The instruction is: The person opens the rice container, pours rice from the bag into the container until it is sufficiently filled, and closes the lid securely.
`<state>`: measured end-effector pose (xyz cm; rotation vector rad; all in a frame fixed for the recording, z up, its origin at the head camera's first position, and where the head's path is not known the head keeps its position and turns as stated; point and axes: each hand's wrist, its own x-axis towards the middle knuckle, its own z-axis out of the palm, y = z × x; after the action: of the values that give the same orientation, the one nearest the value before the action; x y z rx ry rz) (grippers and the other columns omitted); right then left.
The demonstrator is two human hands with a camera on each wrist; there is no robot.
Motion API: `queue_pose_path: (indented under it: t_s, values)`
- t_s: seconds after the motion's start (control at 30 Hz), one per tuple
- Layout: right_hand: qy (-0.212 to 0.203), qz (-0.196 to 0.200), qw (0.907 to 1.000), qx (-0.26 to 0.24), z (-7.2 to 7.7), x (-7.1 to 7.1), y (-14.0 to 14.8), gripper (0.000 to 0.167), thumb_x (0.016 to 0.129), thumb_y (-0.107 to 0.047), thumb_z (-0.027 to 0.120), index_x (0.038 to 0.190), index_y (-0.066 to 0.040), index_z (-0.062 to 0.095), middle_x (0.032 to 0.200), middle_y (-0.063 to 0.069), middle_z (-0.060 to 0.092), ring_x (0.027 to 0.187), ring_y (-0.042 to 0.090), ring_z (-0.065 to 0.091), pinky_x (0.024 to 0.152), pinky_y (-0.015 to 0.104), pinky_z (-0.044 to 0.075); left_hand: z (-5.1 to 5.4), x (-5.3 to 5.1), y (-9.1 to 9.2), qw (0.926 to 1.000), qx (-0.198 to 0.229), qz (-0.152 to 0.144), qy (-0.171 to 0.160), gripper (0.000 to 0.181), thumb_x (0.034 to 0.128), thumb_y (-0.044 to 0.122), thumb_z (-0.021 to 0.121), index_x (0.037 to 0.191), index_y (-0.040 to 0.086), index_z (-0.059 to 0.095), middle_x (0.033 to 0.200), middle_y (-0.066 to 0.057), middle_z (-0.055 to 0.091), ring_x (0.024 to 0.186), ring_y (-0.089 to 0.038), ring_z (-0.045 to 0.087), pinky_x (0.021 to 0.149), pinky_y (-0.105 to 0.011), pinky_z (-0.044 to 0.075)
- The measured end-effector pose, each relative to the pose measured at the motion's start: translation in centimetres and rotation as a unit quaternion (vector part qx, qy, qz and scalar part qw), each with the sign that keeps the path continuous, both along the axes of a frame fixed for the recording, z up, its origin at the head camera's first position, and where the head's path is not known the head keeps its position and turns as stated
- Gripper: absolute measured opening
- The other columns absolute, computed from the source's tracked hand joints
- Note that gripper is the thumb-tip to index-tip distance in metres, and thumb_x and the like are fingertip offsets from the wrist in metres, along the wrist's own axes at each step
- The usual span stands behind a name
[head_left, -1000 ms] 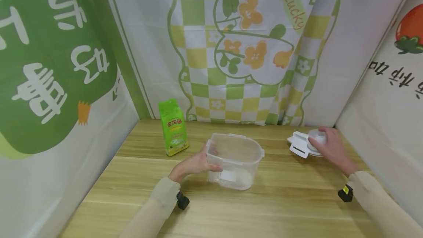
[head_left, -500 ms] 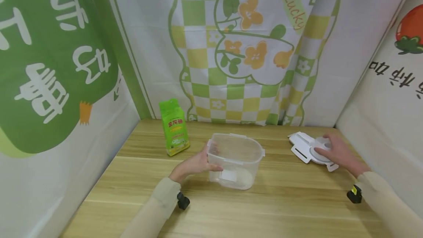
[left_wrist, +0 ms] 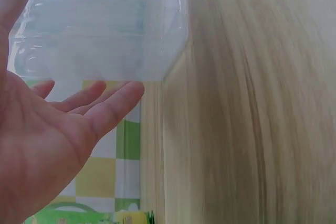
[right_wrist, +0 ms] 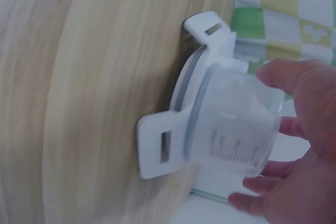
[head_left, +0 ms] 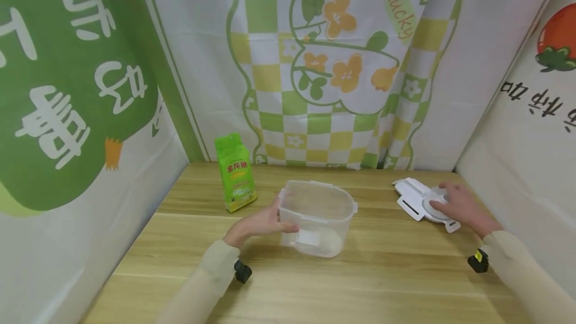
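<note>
Gripping clear container (head_left: pixel 330 228) between thumb and fingers of left hand (head_left: pixel 263 221), clasping measuring cup (right_wrist: pixel 236 121) on white lid (head_left: pixel 411 198) between thumb and fingers of right hand (head_left: pixel 463 208).

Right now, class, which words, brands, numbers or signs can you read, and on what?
"Lucky": checked cloth.
"金龙鱼": green bag; remaining print too small.
Green hanging: tilted characters, partly cut off, not surely readable.
Red-fruit cloth: tilted characters, cut off at edge, not surely readable.
Measuring cup: numbers too blurred.
Clear container: none readable.

Booth-like spot: printed cloths (head_left: pixel 270 79) behind wood tbl. (head_left: pixel 382 264)
</note>
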<state>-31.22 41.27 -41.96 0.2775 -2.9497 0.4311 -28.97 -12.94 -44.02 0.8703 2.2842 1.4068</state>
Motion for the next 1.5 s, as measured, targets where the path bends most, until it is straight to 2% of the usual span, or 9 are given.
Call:
queue_pose_path:
  t_s: [0.17, 0.37, 0.57, 0.83, 0.93, 1.03, 1.23, 1.43, 1.5]
  values:
    - [0.025, -0.004, 0.9993, 0.028, 0.6, 0.5, -1.6, 0.061, 0.091, -0.032, 0.063, 0.128, 0.014, 0.047, 0.125, 0.044, 0.048, 0.114, 0.062, 0.04, 0.094, 0.07, 0.034, -0.2, 0.2, -1.3, 0.9988, -0.033, 0.01, -0.036, 0.108, 0.0834, 0.043, 0.076, 0.154, 0.023, -0.002, 0.149, -0.014, 0.037, 0.131, -0.034, 0.049, 0.104, -0.049, 0.046]
    - [0.041, 0.015, 0.9989, 0.015, 1.3, 1.1, -4.0, 0.056, 0.093, -0.03, 0.063, 0.129, 0.01, 0.049, 0.128, 0.042, 0.047, 0.118, 0.059, 0.04, 0.095, 0.069, 0.035, 0.0, 0.2, -2.8, 0.9965, -0.048, 0.023, -0.064, 0.101, 0.0867, 0.04, 0.074, 0.155, 0.022, 0.001, 0.153, -0.02, 0.028, 0.133, -0.041, 0.046, 0.1, -0.053, 0.048]
    - [0.041, 0.058, 0.9972, -0.023, 1.7, 1.6, -6.4, 0.052, 0.094, -0.028, 0.062, 0.131, 0.006, 0.048, 0.128, 0.038, 0.048, 0.118, 0.056, 0.045, 0.093, 0.066, 0.04, 0.3, 0.3, -4.3, 0.9966, -0.048, 0.041, -0.053, 0.097, 0.09, 0.042, 0.07, 0.156, 0.02, 0.001, 0.153, -0.024, 0.029, 0.13, -0.041, 0.049, 0.099, -0.053, 0.049]
    - [0.053, 0.144, 0.9863, -0.062, 1.3, 2.1, -9.6, 0.05, 0.091, -0.023, 0.067, 0.129, 0.005, 0.051, 0.128, 0.027, 0.056, 0.118, 0.043, 0.053, 0.093, 0.054, 0.044, 0.3, 0.2, -6.5, 0.9968, -0.054, 0.055, -0.022, 0.073, 0.0977, 0.039, 0.059, 0.154, 0.016, 0.019, 0.147, -0.026, 0.042, 0.13, -0.042, 0.049, 0.1, -0.05, 0.049]
    - [0.028, 0.163, 0.983, -0.08, 0.7, 2.4, -10.8, 0.055, 0.092, -0.024, 0.068, 0.133, 0.006, 0.049, 0.13, 0.026, 0.055, 0.118, 0.044, 0.054, 0.092, 0.053, 0.048, 0.2, 0.0, -7.5, 0.9963, -0.055, 0.063, -0.022, 0.066, 0.0992, 0.039, 0.056, 0.153, 0.016, 0.025, 0.145, -0.025, 0.044, 0.132, -0.041, 0.046, 0.1, -0.049, 0.049]
    - [-0.016, 0.174, 0.9792, -0.104, 0.1, 2.5, -11.9, 0.06, 0.092, -0.027, 0.068, 0.138, 0.005, 0.045, 0.134, 0.027, 0.052, 0.119, 0.047, 0.053, 0.091, 0.056, 0.05, 0.1, -0.1, -8.5, 0.9951, -0.056, 0.076, -0.03, 0.063, 0.0995, 0.038, 0.056, 0.15, 0.01, 0.031, 0.145, -0.026, 0.044, 0.133, -0.04, 0.045, 0.099, -0.049, 0.049]
    - [-0.079, 0.208, 0.9663, -0.13, -0.6, 3.2, -14.3, 0.071, 0.089, -0.036, 0.071, 0.142, 0.001, 0.042, 0.139, 0.027, 0.05, 0.12, 0.044, 0.053, 0.091, 0.055, 0.051, 0.6, -0.2, -10.5, 0.9905, -0.063, 0.112, -0.048, 0.06, 0.0996, 0.04, 0.055, 0.144, 0.003, 0.04, 0.138, -0.023, 0.053, 0.123, -0.036, 0.055, 0.095, -0.05, 0.052]
    - [-0.108, 0.256, 0.94, -0.197, -1.5, 4.1, -16.7, 0.083, 0.084, -0.033, 0.078, 0.147, -0.006, 0.032, 0.141, 0.024, 0.048, 0.123, 0.046, 0.051, 0.093, 0.054, 0.05, 0.6, -0.5, -12.1, 0.9858, -0.081, 0.145, -0.023, 0.055, 0.1005, 0.041, 0.053, 0.137, 0.001, 0.049, 0.134, -0.023, 0.056, 0.117, -0.035, 0.058, 0.092, -0.05, 0.053]
    - [-0.117, 0.265, 0.9309, -0.222, -1.9, 4.3, -17.5, 0.087, 0.083, -0.031, 0.08, 0.149, -0.009, 0.028, 0.143, 0.022, 0.046, 0.124, 0.045, 0.05, 0.095, 0.054, 0.049, 0.6, -0.6, -12.4, 0.9826, -0.087, 0.162, -0.025, 0.055, 0.1005, 0.043, 0.052, 0.135, 0.001, 0.05, 0.133, -0.023, 0.057, 0.116, -0.036, 0.059, 0.091, -0.05, 0.054]
